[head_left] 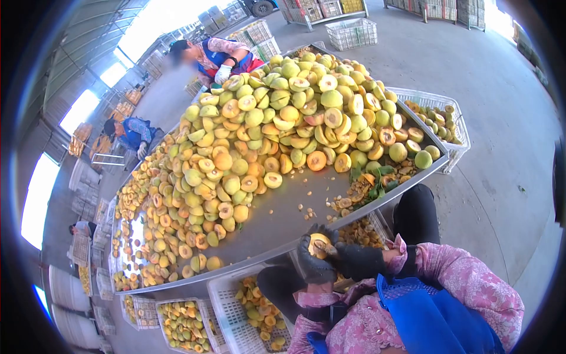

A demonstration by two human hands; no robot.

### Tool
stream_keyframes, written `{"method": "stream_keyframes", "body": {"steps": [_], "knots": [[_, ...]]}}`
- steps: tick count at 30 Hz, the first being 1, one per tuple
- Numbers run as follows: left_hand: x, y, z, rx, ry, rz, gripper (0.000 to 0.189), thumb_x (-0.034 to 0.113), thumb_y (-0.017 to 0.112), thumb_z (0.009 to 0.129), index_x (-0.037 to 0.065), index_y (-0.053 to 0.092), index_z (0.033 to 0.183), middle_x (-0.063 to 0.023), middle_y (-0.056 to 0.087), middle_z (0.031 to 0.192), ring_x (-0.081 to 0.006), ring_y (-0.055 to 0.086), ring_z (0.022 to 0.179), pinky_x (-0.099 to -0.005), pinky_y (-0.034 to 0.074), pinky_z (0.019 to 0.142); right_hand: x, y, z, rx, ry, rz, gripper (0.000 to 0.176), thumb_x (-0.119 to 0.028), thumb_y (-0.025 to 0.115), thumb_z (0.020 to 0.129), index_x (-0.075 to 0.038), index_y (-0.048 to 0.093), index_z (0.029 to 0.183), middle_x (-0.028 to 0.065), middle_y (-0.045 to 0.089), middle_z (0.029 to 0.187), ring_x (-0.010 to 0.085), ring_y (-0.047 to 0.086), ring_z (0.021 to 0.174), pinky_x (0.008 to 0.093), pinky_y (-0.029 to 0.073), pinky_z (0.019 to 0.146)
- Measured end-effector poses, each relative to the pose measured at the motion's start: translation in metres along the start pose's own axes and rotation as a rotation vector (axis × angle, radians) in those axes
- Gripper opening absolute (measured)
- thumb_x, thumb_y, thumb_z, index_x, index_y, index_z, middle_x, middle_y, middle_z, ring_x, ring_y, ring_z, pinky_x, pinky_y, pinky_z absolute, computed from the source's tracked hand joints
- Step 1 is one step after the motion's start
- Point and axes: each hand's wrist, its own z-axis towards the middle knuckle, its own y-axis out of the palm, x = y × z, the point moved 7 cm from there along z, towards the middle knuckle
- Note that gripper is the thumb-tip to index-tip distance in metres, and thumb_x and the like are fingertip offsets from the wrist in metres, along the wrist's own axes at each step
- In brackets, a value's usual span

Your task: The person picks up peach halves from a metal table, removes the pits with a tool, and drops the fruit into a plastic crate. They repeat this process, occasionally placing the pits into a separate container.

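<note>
My left hand (313, 262), in a dark glove, is closed around a cut peach half (319, 244) with its yellow-orange flesh facing up. My right hand (358, 261), also gloved, is closed with its fingertips against the peach. Whatever the right fingers may grip is hidden. Both hands are just off the near rim of a metal table (283, 206), above my lap. A large heap of peaches (277, 118), mostly cut in halves, covers much of that table. Loose pits and scraps (356, 192) with green leaves lie near the rim.
A white crate (227, 289) with peach pieces stands left of my legs. Below my hands is a container of pits (362, 233). Another fruit crate (463, 133) stands right of the table. Two co-workers (218, 56) (134, 133) sit along the far side. Stacked crates stand behind.
</note>
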Motion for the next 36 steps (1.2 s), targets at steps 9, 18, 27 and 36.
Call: {"method": "stream_keyframes", "body": {"steps": [9, 18, 27, 36], "knots": [[-0.015, -0.045, 0.002, 0.006, -0.015, -0.046, 0.025, 0.007, 0.044, 0.088, -0.003, 0.049, 0.111, -0.0147, 0.058, 0.103, -0.0250, 0.060, 0.089, -0.0372, 0.054, 0.076, 0.007, 0.003, -0.010, -0.119, 0.263, -0.731, 0.039, -0.033, 0.033, 0.097, -0.011, 0.041, 0.129, 0.0171, 0.060, 0.100, 0.0261, 0.060, 0.083, 0.0355, 0.045, 0.078], [-0.002, -0.053, 0.003, 0.103, 0.092, 0.025, 0.035, 0.026, 0.041, 0.088, -0.002, 0.055, 0.104, -0.0153, 0.059, 0.089, -0.0292, 0.059, 0.081, -0.0430, 0.052, 0.075, 0.017, 0.004, 0.000, -0.139, 0.407, -0.750, 0.042, -0.031, 0.039, 0.094, -0.003, 0.041, 0.125, 0.0224, 0.061, 0.094, 0.0327, 0.061, 0.078, 0.0418, 0.048, 0.068], [-0.001, -0.078, 0.002, 0.263, 0.116, 0.032, 0.041, 0.032, 0.041, 0.085, 0.001, 0.056, 0.107, -0.0125, 0.060, 0.093, -0.0288, 0.059, 0.083, -0.0434, 0.049, 0.080, 0.085, 0.032, 0.018, -0.061, 0.264, -0.105, 0.037, -0.024, 0.045, 0.089, -0.006, 0.047, 0.121, 0.0193, 0.061, 0.088, 0.0346, 0.061, 0.080, 0.0394, 0.048, 0.067], [0.008, -0.074, 0.000, 0.214, 0.097, -0.158, 0.044, 0.037, 0.042, 0.083, 0.005, 0.056, 0.109, -0.0134, 0.060, 0.096, -0.0304, 0.058, 0.086, -0.0419, 0.050, 0.078, 0.038, 0.029, 0.017, -0.077, 0.140, -0.766, 0.028, -0.019, 0.048, 0.084, -0.003, 0.054, 0.106, 0.0217, 0.061, 0.087, 0.0363, 0.061, 0.081, 0.0440, 0.048, 0.068]]}}
